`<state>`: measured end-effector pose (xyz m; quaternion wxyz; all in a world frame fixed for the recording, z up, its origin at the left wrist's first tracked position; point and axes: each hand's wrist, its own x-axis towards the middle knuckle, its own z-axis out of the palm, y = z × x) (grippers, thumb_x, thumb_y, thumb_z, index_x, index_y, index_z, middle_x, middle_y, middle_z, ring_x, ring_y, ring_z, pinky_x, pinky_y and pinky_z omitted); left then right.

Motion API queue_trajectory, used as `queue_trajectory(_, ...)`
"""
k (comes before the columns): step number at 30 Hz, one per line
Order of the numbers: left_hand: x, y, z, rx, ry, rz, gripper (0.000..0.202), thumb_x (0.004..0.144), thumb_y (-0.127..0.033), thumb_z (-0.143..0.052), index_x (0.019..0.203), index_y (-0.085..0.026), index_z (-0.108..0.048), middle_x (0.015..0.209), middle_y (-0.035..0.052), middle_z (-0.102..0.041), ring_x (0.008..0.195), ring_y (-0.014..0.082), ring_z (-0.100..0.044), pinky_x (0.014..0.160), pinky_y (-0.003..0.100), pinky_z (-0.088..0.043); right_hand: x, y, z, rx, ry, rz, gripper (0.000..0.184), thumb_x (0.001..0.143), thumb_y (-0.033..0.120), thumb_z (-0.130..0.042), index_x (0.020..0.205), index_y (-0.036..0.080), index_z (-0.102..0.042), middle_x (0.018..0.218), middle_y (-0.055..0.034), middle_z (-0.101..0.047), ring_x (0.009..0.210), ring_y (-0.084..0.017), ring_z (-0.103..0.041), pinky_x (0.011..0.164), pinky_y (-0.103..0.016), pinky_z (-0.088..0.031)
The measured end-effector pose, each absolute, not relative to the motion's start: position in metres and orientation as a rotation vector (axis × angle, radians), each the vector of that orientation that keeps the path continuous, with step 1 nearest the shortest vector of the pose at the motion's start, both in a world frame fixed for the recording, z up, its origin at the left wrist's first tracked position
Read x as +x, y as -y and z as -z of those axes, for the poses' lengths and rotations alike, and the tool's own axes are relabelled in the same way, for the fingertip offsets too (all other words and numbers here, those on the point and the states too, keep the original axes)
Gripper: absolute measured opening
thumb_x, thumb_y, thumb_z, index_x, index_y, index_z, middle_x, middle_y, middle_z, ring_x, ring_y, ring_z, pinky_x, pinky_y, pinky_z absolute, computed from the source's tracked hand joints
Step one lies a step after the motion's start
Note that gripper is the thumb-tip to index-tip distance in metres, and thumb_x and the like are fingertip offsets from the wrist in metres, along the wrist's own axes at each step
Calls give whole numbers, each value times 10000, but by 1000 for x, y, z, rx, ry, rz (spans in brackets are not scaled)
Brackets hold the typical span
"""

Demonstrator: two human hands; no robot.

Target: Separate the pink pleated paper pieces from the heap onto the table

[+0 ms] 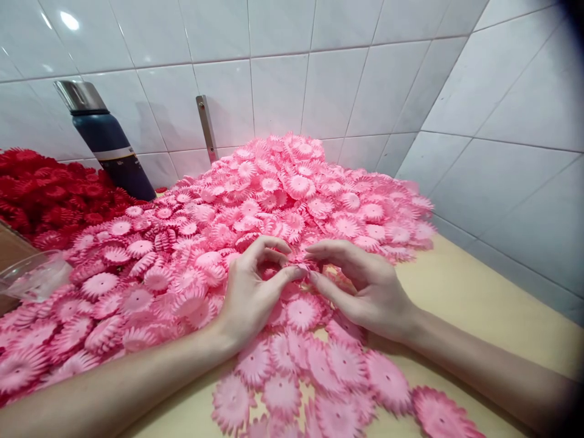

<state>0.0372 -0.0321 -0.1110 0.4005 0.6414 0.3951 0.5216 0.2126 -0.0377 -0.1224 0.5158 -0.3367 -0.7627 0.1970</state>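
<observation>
My left hand [255, 292] and my right hand [365, 286] meet in the middle over the pink pile. Their thumb tips almost touch, and the fingers of both are curled inward. Pink shows at the fingertips, but whether it is a held piece or the pile behind cannot be made out. Just below the hands lies a flat pink flower disc [303, 311] with a fringed edge and a small centre hole. More loose discs like it spread toward me, such as a pale pink one [281, 394] and a deeper pink one [441, 418].
A large heap of pink flower discs [283, 182] rises against the tiled wall [283, 85]. Red discs [55, 194] are piled at left beside a dark blue bottle [109, 143]. A clear plastic cup [36, 277] lies at the left edge. Yellow tabletop [465, 292] shows at right.
</observation>
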Motion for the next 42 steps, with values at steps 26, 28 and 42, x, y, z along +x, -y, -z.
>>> queue_trajectory(26, 41, 34, 101, 1828, -1077, -1279, 196, 860, -229, -592, 678, -160, -568, 817, 35, -603, 790, 148, -571, 749, 278, -447, 209, 27, 120, -932, 1418, -590, 158, 807, 187, -674, 863, 212, -529, 784, 6, -566, 727, -130, -592, 659, -251, -513)
queue_trajectory(28, 42, 35, 100, 1795, -1070, -1302, 217, 859, -225, -584, 658, -163, -535, 793, 27, -582, 774, 142, -553, 738, 271, -439, 207, 27, 120, -923, 1422, -570, 163, 816, 180, -663, 867, 217, -513, 777, 10, -548, 719, -128, -574, 658, -252, -504)
queue_trajectory(42, 42, 36, 98, 1713, -1112, -1163, 263, 799, -355, -649, 654, -152, -564, 617, -11, -560, 582, 112, -498, 572, 240, -403, 206, 34, 125, -733, 1614, -430, 248, 795, 76, -633, 965, 227, -534, 862, -13, -554, 768, -149, -576, 680, -297, -518)
